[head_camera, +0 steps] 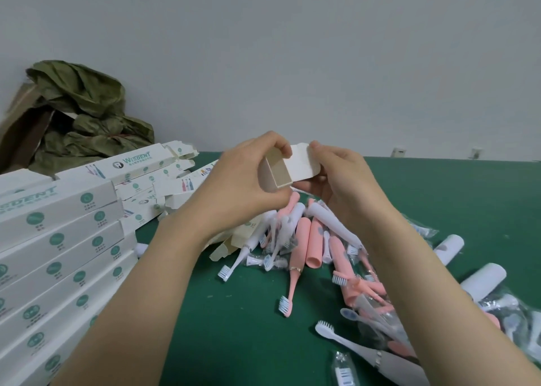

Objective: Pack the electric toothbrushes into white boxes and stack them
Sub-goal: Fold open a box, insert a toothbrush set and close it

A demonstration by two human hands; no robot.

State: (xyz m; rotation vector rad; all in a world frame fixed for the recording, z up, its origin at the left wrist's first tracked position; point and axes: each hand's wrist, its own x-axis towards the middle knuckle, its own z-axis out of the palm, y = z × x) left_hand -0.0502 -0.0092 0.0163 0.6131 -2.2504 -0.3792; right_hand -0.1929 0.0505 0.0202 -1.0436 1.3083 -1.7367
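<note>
White boxes (58,239), already closed, lie stacked in slanting rows at the far left of the green table (234,341). From my seat they read as thin printed card: light, quick to dent on the flat faces, stiffest along the folded edges. I'd carry each one by its long edges.

The loose toothbrushes (304,239), pink and white, are heaped in the middle of the table under the hands, some of them in clear wrappers. They look like hard, smooth plastic, rigid and a bit slick. I'd take one by the thick handle, never by the bristle head.

The open box (276,172) is held up above that heap, its brown inside facing me. My left hand (240,183) has its fingers curled round the box body, thumb on top. My right hand (345,181) pinches the end flap (303,160) between thumb and forefinger. I judge that flap the weakest part, since it would crease or tear at its fold.
</note>
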